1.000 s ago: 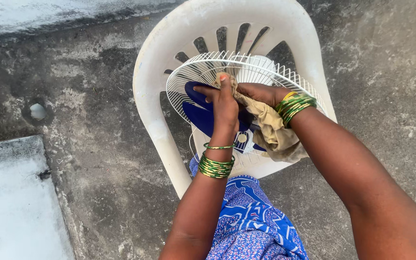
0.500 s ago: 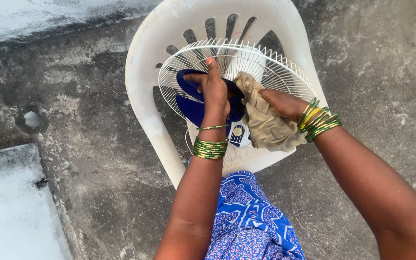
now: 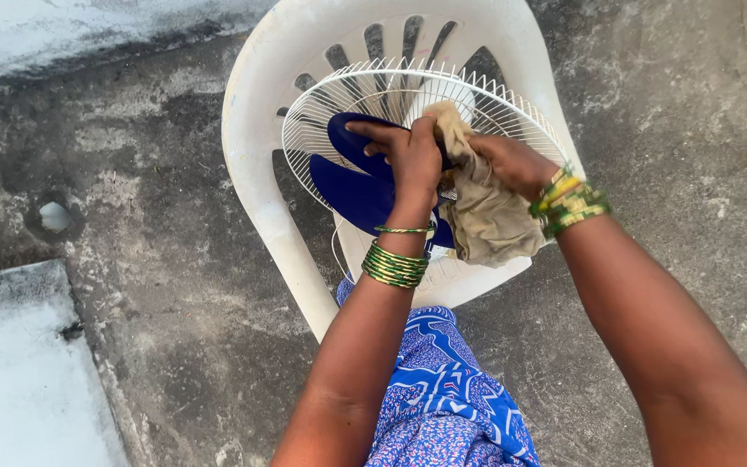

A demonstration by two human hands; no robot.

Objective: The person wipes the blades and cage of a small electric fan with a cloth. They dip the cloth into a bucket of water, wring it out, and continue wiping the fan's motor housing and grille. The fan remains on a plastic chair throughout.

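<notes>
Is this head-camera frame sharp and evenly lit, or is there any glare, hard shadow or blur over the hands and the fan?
Head view: soft, even daylight, no glare or hard shadows; left hand on the blue fan blades and right hand with the tan cloth are sharp, the white wire grille crisp; the white plastic chair bows slightly from the wide lens; the near forearms look softer.
</notes>
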